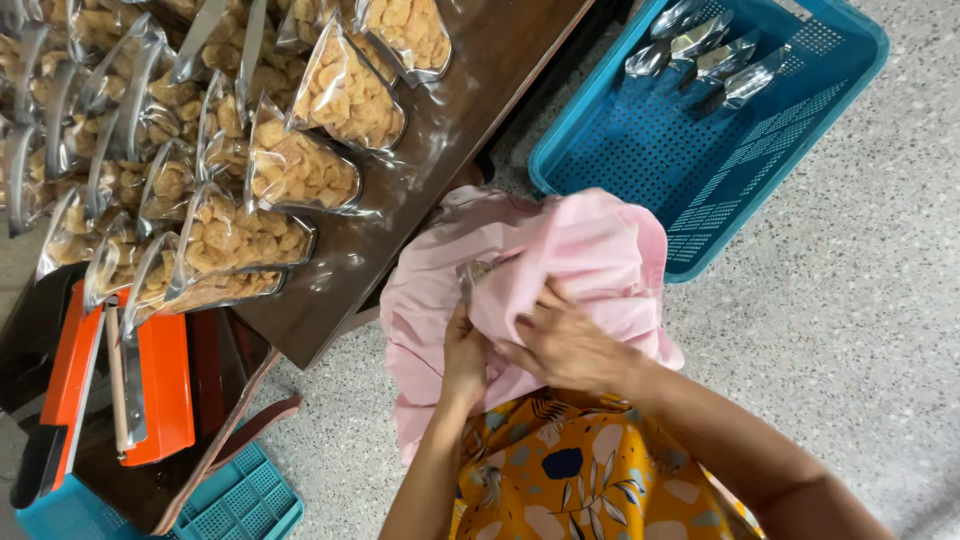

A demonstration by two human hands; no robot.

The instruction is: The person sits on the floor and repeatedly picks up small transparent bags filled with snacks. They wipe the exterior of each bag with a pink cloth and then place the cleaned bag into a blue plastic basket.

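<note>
Big brown table (470, 110) up top, loaded with clear snack bags (300, 170) of golden chips, and a blue plastic crate (640, 150) sits on the speckled floor beside it. Orange heat sealer (165, 385) sits lower left. The pink cloth (590, 260) is bunched in the lap; left hand (465, 355) and right hand (565, 345) both have fingers curled tight into it.
</note>
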